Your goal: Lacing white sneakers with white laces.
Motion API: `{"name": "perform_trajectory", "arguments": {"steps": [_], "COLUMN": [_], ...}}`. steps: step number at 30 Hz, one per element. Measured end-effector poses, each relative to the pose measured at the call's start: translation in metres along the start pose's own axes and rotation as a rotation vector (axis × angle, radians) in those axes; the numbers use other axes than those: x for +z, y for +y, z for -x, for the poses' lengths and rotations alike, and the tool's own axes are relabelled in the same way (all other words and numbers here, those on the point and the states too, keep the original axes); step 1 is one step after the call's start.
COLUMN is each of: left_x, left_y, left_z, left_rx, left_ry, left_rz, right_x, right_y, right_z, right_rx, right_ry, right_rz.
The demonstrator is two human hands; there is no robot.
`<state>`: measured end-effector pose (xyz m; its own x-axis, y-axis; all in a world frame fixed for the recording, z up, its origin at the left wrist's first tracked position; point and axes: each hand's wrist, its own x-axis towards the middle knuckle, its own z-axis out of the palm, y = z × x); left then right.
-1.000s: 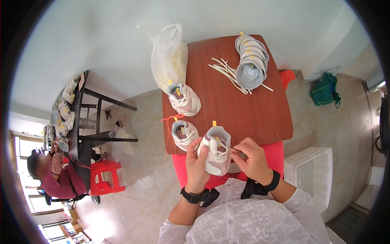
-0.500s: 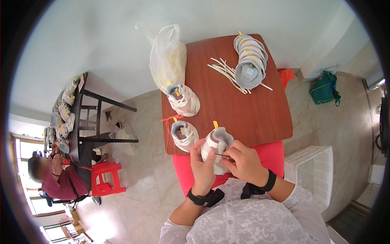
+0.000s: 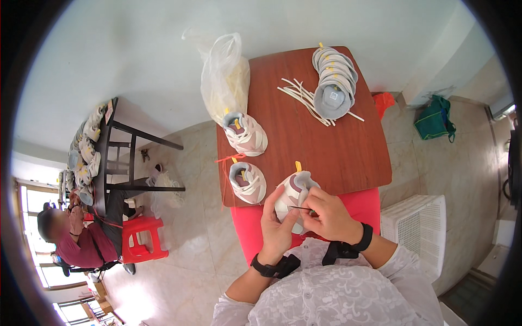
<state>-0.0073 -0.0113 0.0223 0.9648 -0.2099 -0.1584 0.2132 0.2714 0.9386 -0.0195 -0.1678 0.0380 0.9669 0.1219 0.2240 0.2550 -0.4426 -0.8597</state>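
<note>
Near the table's front edge, my left hand is closed around the side of a white and pink shoe upper with a yellow heel tab. My right hand pinches a thin, dark, pointed tool whose tip reaches the front of that shoe upper; whether it goes into the material I cannot tell. To the left of my hands stand two laced shoe uppers, one behind the other, in the same pink and white.
A brown table bears a row of nested grey-lined shoe uppers, loose cream laces and a clear plastic bag. A red cord lies at its left edge. A white basket stands right; a seated person works at far left.
The shoe upper has shifted slightly right and turned in my left hand. My right hand has moved a little right with the pointed tool.
</note>
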Motion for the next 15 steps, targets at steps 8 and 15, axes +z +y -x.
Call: {"name": "perform_trajectory", "arguments": {"steps": [8,15], "left_x": [-0.006,-0.02], "left_y": [0.002,0.019], "left_z": [-0.005,-0.016], "left_rx": [-0.022,-0.111], "left_ry": [-0.013,-0.031], "left_rz": [0.037,0.325], "right_x": [-0.01,-0.023], "right_y": [-0.004,-0.003], "right_z": [-0.004,-0.01], "right_rx": [-0.024,0.072], "right_ry": [-0.046,0.177], "right_rz": [-0.047,-0.02]}}
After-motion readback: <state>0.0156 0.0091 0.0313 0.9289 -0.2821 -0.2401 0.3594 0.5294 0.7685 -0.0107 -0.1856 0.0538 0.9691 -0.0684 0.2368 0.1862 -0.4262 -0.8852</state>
